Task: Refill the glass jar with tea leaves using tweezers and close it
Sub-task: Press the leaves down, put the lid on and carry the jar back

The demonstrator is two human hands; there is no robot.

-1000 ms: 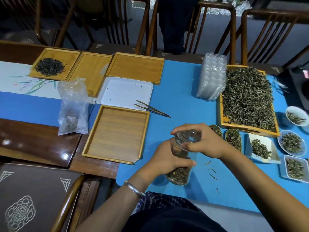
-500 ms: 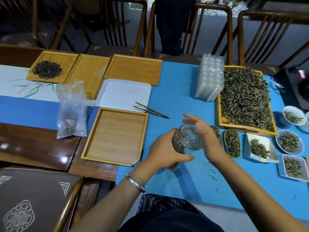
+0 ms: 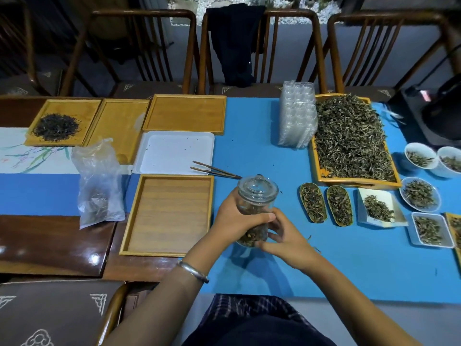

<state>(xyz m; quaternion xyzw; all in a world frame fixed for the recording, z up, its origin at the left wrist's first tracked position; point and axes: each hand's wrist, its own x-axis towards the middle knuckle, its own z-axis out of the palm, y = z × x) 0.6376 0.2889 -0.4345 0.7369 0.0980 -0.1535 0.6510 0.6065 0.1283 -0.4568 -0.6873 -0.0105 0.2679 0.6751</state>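
Observation:
A glass jar [image 3: 254, 203] partly filled with tea leaves sits tilted over the blue cloth, its glass lid [image 3: 257, 187] on top. My left hand [image 3: 233, 219] grips the jar's left side, thumb across the front. My right hand [image 3: 287, 236] curls round the jar's lower right side. Dark tweezers [image 3: 214, 169] lie on the cloth just behind the jar, tips pointing right, with neither hand on them. A large orange tray heaped with tea leaves [image 3: 349, 138] stands at the back right.
An empty wooden tray [image 3: 169, 213] lies left of the jar, a white tray [image 3: 174, 152] behind it. Two oval scoops [image 3: 325, 204] and several small dishes of leaves [image 3: 420, 193] sit to the right. A plastic bag [image 3: 98, 191] and stacked clear containers [image 3: 296, 116] stand nearby.
My right hand left the lid and dropped to the jar's lower right side. The closed jar came up off the cloth and now leans in both hands.

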